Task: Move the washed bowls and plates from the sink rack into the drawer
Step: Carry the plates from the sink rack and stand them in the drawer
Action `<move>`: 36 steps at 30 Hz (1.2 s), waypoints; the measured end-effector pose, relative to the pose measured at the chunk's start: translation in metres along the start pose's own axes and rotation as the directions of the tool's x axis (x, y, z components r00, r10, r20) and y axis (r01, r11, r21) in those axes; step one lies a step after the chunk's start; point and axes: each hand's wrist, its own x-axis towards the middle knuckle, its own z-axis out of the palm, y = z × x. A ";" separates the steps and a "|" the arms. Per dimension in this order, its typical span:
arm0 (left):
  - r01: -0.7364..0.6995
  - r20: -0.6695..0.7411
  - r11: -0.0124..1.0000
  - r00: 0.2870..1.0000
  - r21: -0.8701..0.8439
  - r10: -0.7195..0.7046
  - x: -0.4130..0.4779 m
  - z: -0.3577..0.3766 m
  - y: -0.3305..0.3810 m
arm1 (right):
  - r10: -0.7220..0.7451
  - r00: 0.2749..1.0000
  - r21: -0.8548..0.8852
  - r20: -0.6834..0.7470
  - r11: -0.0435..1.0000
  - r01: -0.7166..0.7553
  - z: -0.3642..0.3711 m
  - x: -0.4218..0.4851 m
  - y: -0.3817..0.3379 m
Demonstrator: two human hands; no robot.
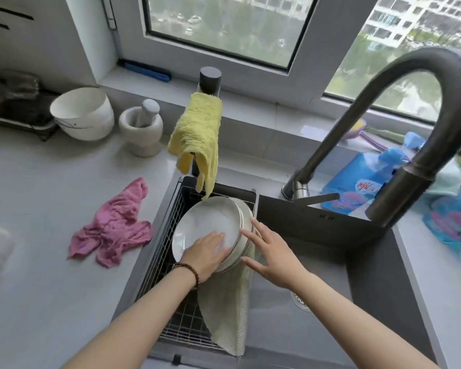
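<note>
I am resting my left hand [206, 253] on the lower face of the front plate in the stack of white plates [205, 222], my fingers lying nearly straight across the glaze; my thumb is hiding from me, so I cannot tell whether it is hooking the rim. My right hand [272, 259] is spreading wide beside the stack, fingers straight and apart, the tips touching the rims of the rear plates and gripping nothing. The plates are leaning on edge, tilted toward the left, in the wire rack [181, 315] that is sitting in the left part of the dark sink [330, 235]. A beaded bracelet [189, 270] is circling my left wrist. A pale green cloth [229, 310] is draping over the rack's right edge, lying under the plates and below my right palm. A yellow cloth [197, 134] is hanging from a dark post [210, 78] behind the sink, its lowest corner dangling just over the top rim of the stack. The big curved faucet [383, 102] is arching over the sink's right side, well apart from the plates, with the drain [300, 299] showing near my right forearm. On the counter to the left a crumpled pink cloth [112, 225] is lying just beside the rack, and farther back stacked white bowls [83, 113] are standing next to a mortar and pestle [140, 129]. Blue packets [362, 179] are crowding the counter on the right.
</note>
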 end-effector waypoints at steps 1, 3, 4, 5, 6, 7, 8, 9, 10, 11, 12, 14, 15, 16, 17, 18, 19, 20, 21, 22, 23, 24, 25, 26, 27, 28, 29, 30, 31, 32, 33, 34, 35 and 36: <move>-0.012 -0.004 1.000 1.000 -0.029 0.012 0.002 0.000 0.002 | 0.002 1.000 -0.002 0.004 1.000 -0.002 -0.001 0.000 0.000; -0.032 -0.002 0.997 0.999 -0.069 0.032 0.005 0.000 0.007 | 0.008 1.000 0.008 0.017 1.000 -0.008 -0.001 -0.001 0.000; -0.046 -0.002 0.996 0.999 -0.074 0.046 0.006 0.001 0.009 | 0.011 1.000 0.014 0.021 1.000 -0.011 -0.001 -0.001 0.000; -0.059 -0.001 0.996 0.998 -0.069 0.059 0.006 0.001 0.011 | 0.012 1.000 0.018 0.021 1.000 -0.012 -0.001 -0.001 0.001; -0.071 -0.001 0.996 0.997 -0.057 0.071 0.005 0.000 0.013 | 0.010 1.000 0.017 0.021 1.000 -0.010 0.000 -0.001 0.001; -0.086 -0.006 0.996 0.996 -0.040 0.086 0.003 0.000 0.015 | 0.008 1.000 0.015 0.024 1.000 -0.008 0.000 -0.001 0.001; -0.104 -0.016 0.995 0.994 -0.012 0.104 0.002 -0.001 0.018 | 0.006 1.000 0.010 0.027 1.000 -0.007 -0.001 -0.001 0.001; -0.123 -0.030 0.992 0.992 0.021 0.124 0.000 -0.002 0.021 | 0.006 1.000 0.006 0.030 1.000 -0.006 -0.001 -0.001 0.001; -0.136 -0.047 0.989 0.989 0.053 0.139 -0.001 -0.002 0.025 | 0.010 0.999 0.001 0.036 1.000 -0.010 -0.001 -0.001 0.001; -0.138 -0.066 0.987 0.987 0.078 0.143 -0.002 -0.003 0.028 | 0.016 0.999 -0.006 0.043 1.000 -0.015 -0.002 -0.001 0.001; -0.129 -0.084 0.987 0.987 0.100 0.137 -0.002 -0.003 0.032 | 0.021 0.998 -0.016 0.052 1.000 -0.020 -0.002 -0.001 0.001; -0.096 -0.107 0.982 0.988 0.162 0.114 -0.001 -0.004 0.037 | 0.035 0.997 -0.025 0.067 0.999 -0.033 -0.001 -0.001 0.000; -0.077 -0.109 0.977 0.989 0.200 0.100 0.000 -0.004 0.040 | 0.041 0.997 -0.023 0.072 0.999 -0.039 0.000 -0.001 0.001; -0.059 -0.109 0.971 0.990 0.232 0.086 0.001 -0.004 0.041 | 0.044 0.996 -0.021 0.072 0.999 -0.042 0.001 -0.001 0.001; -0.044 -0.106 0.964 0.992 0.262 0.074 0.002 -0.005 0.043 | 0.046 0.997 -0.018 0.068 0.999 -0.045 0.002 -0.001 0.001; -0.035 -0.101 0.957 0.993 0.290 0.067 0.001 -0.004 0.044 | 0.048 0.997 -0.020 0.062 0.999 -0.046 0.002 -0.001 0.001; -0.033 -0.095 0.948 0.993 0.316 0.066 0.000 -0.005 0.045 | 0.049 0.997 -0.025 0.056 0.999 -0.048 0.002 -0.001 0.001; -0.036 -0.090 0.940 0.993 0.339 0.071 -0.001 -0.005 0.045 | 0.052 0.997 -0.025 0.052 0.998 -0.051 0.002 -0.001 0.000; -0.039 -0.090 0.934 0.993 0.355 0.076 -0.002 -0.006 0.044 | 0.059 0.997 -0.019 0.050 0.998 -0.058 0.002 -0.001 -0.002; -0.040 -0.094 0.932 0.992 0.361 0.079 -0.004 -0.008 0.043 | 0.067 0.996 -0.005 0.051 0.998 -0.067 0.003 -0.001 -0.004; -0.041 -0.099 0.932 0.992 0.360 0.081 -0.005 -0.010 0.042 | 0.073 0.996 0.014 0.053 0.997 -0.074 0.004 0.000 -0.007; -0.042 -0.104 0.934 0.991 0.355 0.084 -0.007 -0.014 0.039 | 0.077 0.995 0.035 0.056 0.996 -0.079 0.004 0.000 -0.010; -0.046 -0.107 0.937 0.990 0.346 0.088 -0.008 -0.016 0.037 | 0.081 0.995 0.053 0.063 0.995 -0.084 0.006 0.001 -0.012; -0.054 -0.109 0.942 0.990 0.331 0.095 -0.010 -0.019 0.034 | 0.086 0.994 0.065 0.074 0.994 -0.091 0.007 0.003 -0.014; -0.064 -0.111 0.948 0.988 0.312 0.103 -0.013 -0.022 0.032 | 0.094 0.991 0.075 0.090 0.992 -0.101 0.007 0.004 -0.015; -0.075 -0.115 0.954 0.987 0.292 0.113 -0.015 -0.024 0.029 | 0.101 0.989 0.078 0.105 0.991 -0.109 0.008 0.006 -0.016; -0.086 -0.121 0.959 0.985 0.271 0.123 -0.017 -0.026 0.027 | 0.103 0.988 0.075 0.117 0.991 -0.112 0.008 0.008 -0.016; -0.097 -0.129 0.963 0.983 0.251 0.132 -0.018 -0.028 0.025 | 0.097 0.987 0.060 0.130 0.993 -0.106 0.008 0.010 -0.017; -0.106 -0.136 0.967 0.981 0.232 0.140 -0.020 -0.030 0.023 | 0.083 0.986 0.033 0.143 0.996 -0.089 0.009 0.011 -0.018; -0.114 -0.143 0.970 0.979 0.214 0.147 -0.021 -0.032 0.023 | 0.062 0.986 -0.004 0.154 0.998 -0.062 0.010 0.012 -0.020; -0.121 -0.150 0.973 0.977 0.197 0.152 -0.022 -0.033 0.023 | 0.042 0.986 -0.037 0.160 0.999 -0.036 0.013 0.012 -0.023; -0.125 -0.161 0.976 0.975 0.179 0.154 -0.023 -0.034 0.023 | 0.031 0.988 -0.052 0.151 0.998 -0.023 0.017 0.012 -0.026; -0.126 -0.173 0.979 0.973 0.161 0.153 -0.023 -0.036 0.022 | 0.037 0.990 -0.047 0.134 0.998 -0.031 0.020 0.012 -0.030; -0.127 -0.186 0.982 0.971 0.142 0.152 -0.024 -0.038 0.022 | 0.056 0.991 -0.035 0.119 0.998 -0.052 0.022 0.013 -0.032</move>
